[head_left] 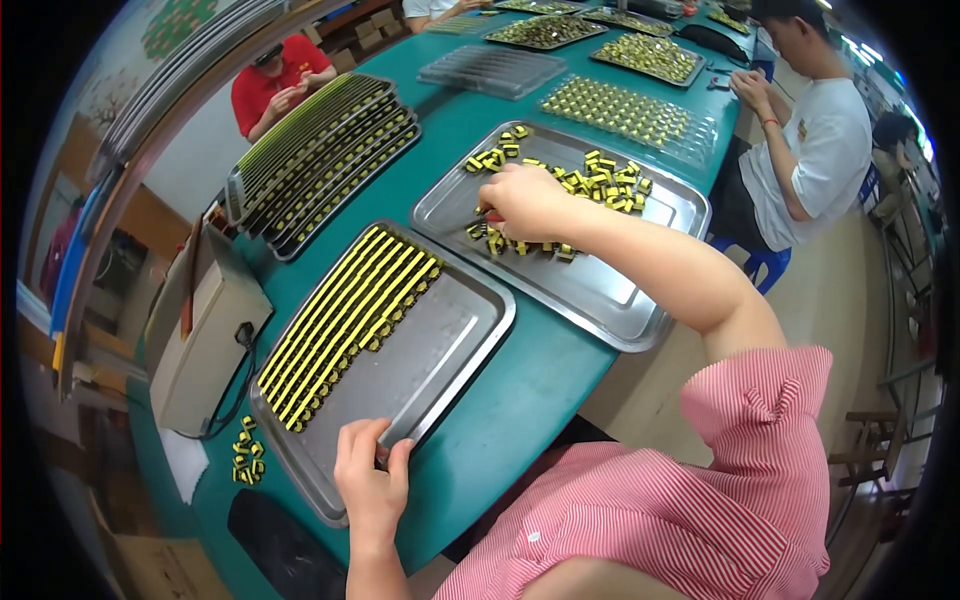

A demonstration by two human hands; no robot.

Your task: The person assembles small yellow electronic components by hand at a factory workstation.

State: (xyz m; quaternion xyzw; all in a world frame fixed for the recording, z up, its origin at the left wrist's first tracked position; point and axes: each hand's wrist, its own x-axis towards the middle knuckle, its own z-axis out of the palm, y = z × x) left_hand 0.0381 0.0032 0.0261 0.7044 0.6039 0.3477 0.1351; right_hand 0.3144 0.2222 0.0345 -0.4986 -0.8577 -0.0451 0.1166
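Had the right hand (525, 203) lowered into a metal tray (620, 295) of loose yellow-and-black pieces (605, 185), fingertips bent down among them; could not tell whether gripping one or only touching. Had the left hand (370, 470) at the near rim of a second metal tray (440, 350), well to the lower left of the right hand, thumb and fingers drawn together there; could not make out for certain anything pinched between them.

Found the ordered part of the work beyond the left hand: several yellow-and-black rows (345, 315) packed side by side in the far-left part of that tray, ending in an uneven edge. Saw bare metal between those rows and the left hand, so judged the tray only partly filled, with a good stretch left to cover. Judged the supply ample, going by the pieces scattered on both sides of the right hand. Noticed also a few strays (247, 455) on the green table (540, 400), left of the left hand, apparently not yet placed. Took the stacked trays (320, 160), well beyond the left hand and also bearing rows, for finished work.
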